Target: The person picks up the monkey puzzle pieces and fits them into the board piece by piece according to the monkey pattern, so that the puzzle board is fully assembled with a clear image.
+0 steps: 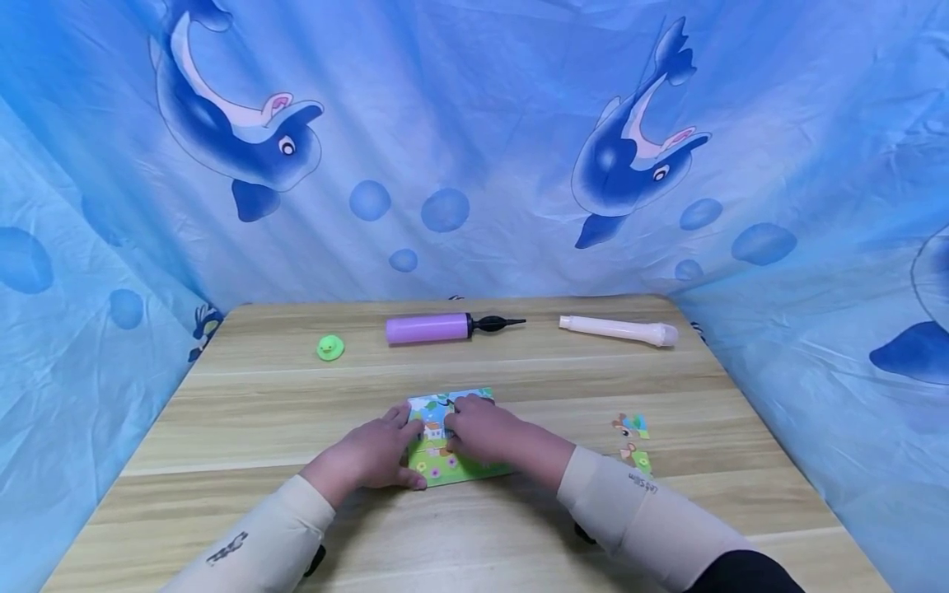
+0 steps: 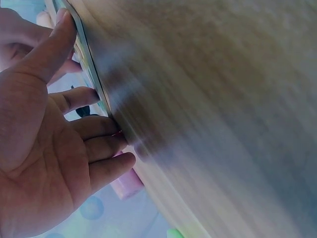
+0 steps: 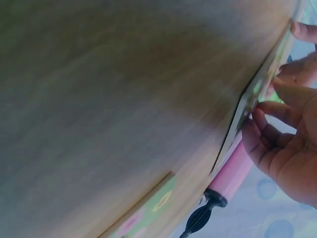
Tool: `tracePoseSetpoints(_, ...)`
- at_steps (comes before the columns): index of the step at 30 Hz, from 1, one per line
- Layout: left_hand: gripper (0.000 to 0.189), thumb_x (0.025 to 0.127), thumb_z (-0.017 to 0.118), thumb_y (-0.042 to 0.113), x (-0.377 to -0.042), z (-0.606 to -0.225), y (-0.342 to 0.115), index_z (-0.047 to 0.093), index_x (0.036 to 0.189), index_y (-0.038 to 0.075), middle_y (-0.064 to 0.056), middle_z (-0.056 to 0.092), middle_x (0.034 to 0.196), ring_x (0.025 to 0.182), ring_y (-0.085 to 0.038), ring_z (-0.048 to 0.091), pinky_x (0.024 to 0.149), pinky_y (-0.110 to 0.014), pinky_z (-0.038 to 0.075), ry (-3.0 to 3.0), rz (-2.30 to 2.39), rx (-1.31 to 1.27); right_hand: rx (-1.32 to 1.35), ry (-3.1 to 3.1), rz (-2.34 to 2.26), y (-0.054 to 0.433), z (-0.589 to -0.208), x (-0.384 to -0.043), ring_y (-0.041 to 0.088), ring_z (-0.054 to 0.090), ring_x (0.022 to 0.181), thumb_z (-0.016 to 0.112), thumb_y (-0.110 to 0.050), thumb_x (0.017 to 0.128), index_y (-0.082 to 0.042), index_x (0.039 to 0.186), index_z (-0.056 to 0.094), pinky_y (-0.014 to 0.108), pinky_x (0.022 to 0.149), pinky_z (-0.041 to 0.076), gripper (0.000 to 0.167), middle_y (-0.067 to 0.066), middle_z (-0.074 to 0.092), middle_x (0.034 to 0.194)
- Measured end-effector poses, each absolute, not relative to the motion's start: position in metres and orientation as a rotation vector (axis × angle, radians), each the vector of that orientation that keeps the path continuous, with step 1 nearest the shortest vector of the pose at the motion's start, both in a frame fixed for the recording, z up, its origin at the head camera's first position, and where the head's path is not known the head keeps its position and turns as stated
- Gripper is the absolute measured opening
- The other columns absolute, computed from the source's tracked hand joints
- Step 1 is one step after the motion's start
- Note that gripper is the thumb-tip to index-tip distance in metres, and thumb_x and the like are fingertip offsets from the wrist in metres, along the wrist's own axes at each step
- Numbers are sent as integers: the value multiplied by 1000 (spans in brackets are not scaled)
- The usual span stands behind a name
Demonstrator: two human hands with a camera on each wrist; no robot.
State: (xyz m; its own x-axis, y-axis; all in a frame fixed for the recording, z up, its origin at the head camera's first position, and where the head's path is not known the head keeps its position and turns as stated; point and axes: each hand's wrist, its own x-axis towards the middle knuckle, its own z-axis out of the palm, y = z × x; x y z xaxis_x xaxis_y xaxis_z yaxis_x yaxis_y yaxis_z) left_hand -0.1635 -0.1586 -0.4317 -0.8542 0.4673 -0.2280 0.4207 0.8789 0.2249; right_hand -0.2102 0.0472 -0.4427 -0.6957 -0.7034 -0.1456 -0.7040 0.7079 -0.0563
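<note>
A colourful picture puzzle board, with a house, flowers and grass, lies flat on the wooden table. My left hand is at its left side, thumb on the lower left corner and fingertips on the left part. In the left wrist view the left hand's fingers are only slightly bent. On the board's middle rests my right hand, thumb and curled fingers touching the surface. Whether it pinches a puzzle piece between thumb and finger is hidden. Two loose puzzle pieces, an upper one and a lower one, lie to the right.
Toward the table's back lie a green rubber duck, a purple balloon pump with a black nozzle, and a pale pink microphone-shaped stick. A blue dolphin-print curtain surrounds the table.
</note>
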Motion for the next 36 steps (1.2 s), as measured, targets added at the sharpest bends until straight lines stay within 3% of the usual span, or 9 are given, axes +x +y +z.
tracePoseSetpoints(5, 91, 77, 76, 58, -164, -432, -158, 45, 144, 4, -31, 28, 155, 142, -45, 33, 109, -52, 39, 2768, 237, 669, -1222, 2676, -159, 60, -436, -215, 12, 53, 88, 55, -33, 100, -20, 105, 66, 29, 82, 49, 18, -4, 58, 96)
tracePoseSetpoints(8, 93, 77, 75, 58, -164, -432, -158, 45, 145, 4, -31, 28, 155, 142, -44, 32, 110, -52, 39, 2765, 232, 664, -1240, 2657, -256, 71, -430, -217, 12, 58, 96, 54, -31, 101, -19, 110, 67, 31, 88, 50, 20, -3, 63, 106)
tracePoseSetpoints(12, 93, 76, 76, 58, -164, -432, -157, 44, 145, 4, -30, 27, 156, 143, -44, 30, 111, -52, 38, 2755, 234, 643, -1190, 2711, -279, 95, -424, -220, 17, 58, 117, 55, -35, 100, -17, 128, 64, 37, 101, 48, 34, 0, 64, 124)
tracePoseSetpoints(21, 92, 76, 76, 58, -164, -431, -156, 45, 145, 5, -29, 27, 156, 144, -42, 29, 111, -52, 38, 2754, 213, 631, -944, 2843, -273, 167, -409, -230, 29, 56, 121, 60, -33, 98, -10, 127, 64, 47, 103, 46, 37, 8, 63, 126)
tracePoseSetpoints(27, 92, 77, 76, 58, -164, -430, -155, 45, 144, 4, -30, 27, 156, 144, -43, 29, 111, -52, 37, 2758, 216, 640, -801, 2903, -277, 218, -402, -232, 33, 58, 117, 63, -29, 96, -5, 127, 62, 51, 99, 47, 39, 13, 62, 125)
tracePoseSetpoints(31, 91, 77, 76, 58, -164, -430, -155, 45, 144, 4, -30, 28, 155, 144, -43, 30, 111, -53, 38, 2761, 212, 648, -635, 2884, -311, 248, -403, -230, 31, 64, 104, 65, -26, 94, -3, 129, 60, 51, 93, 50, 42, 17, 60, 125)
tracePoseSetpoints(36, 93, 76, 76, 58, -164, -431, -155, 44, 145, 4, -30, 27, 156, 144, -43, 29, 110, -52, 38, 2757, 212, 643, -538, 2855, -181, 275, -411, -225, 32, 63, 99, 75, -29, 87, -2, 125, 61, 49, 85, 52, 49, 18, 60, 116)
